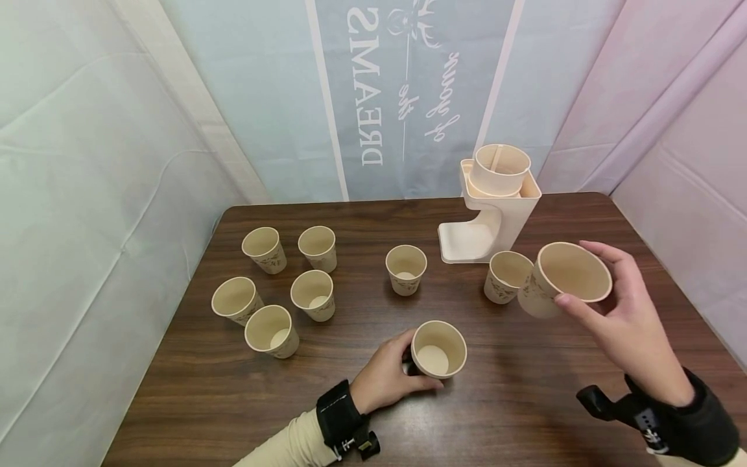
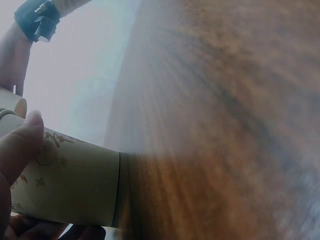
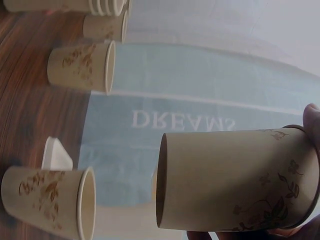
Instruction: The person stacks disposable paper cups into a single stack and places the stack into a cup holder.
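Note:
My left hand point(image 1: 388, 373) grips a beige paper cup point(image 1: 439, 350) from its left side, near the table's front middle; in the left wrist view the thumb lies along the printed wall of that cup point(image 2: 75, 175), whose base meets the table. My right hand point(image 1: 627, 311) holds another paper cup point(image 1: 574, 272) near its rim, thumb in front and fingers behind. Seen from the right wrist, this held cup point(image 3: 235, 180) is raised off the table. Just left of it in the head view a third cup point(image 1: 506, 279) stands on the table.
One cup point(image 1: 405, 269) stands alone at mid-table. Several more, among them a cup point(image 1: 271, 331), stand grouped on the left. A white cup dispenser point(image 1: 508, 224) with a round holder on top stands at the back right. Behind the wooden table point(image 1: 362, 421) hangs a printed cloth point(image 1: 403, 97).

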Demonstrator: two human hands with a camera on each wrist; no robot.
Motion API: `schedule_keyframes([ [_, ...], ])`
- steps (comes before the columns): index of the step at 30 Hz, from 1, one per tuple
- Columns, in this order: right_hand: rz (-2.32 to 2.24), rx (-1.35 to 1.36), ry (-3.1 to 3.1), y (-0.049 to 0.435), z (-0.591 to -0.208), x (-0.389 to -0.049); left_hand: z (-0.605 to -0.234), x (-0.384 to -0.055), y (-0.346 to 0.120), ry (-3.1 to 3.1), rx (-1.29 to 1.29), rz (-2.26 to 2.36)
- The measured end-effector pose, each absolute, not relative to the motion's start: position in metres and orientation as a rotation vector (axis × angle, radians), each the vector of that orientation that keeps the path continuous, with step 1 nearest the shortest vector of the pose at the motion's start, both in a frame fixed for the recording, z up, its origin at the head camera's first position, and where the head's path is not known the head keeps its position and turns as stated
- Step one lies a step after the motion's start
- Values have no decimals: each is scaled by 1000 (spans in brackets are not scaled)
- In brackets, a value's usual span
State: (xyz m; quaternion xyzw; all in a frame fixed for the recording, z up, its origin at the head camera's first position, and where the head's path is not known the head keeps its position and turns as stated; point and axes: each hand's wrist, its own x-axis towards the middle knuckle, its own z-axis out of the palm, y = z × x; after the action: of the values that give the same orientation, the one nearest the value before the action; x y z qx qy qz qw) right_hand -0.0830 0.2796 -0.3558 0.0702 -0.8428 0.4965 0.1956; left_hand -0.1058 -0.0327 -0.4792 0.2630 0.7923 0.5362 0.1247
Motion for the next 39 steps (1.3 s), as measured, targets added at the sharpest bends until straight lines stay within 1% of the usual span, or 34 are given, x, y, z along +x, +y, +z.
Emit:
schedule_keyframes([
  [4, 1495, 264, -2321, 271, -353, -83, -479, -106, -33, 2309, 770, 1564],
  [9, 1739, 386, -2194, 259, -351, -83, -479, -107, -33, 2312, 781, 1564],
  [21, 1805, 665, -2227, 228, -354, -84, -480, -107, -33, 2308, 794, 1568],
  [32, 1584, 677, -2432, 203, -365, -75, -482, -108, -33, 2295, 825, 1580],
  [39, 1652, 694, -2457, 195, -376, -72, -482, -108, -32, 2337, 835, 1556],
])
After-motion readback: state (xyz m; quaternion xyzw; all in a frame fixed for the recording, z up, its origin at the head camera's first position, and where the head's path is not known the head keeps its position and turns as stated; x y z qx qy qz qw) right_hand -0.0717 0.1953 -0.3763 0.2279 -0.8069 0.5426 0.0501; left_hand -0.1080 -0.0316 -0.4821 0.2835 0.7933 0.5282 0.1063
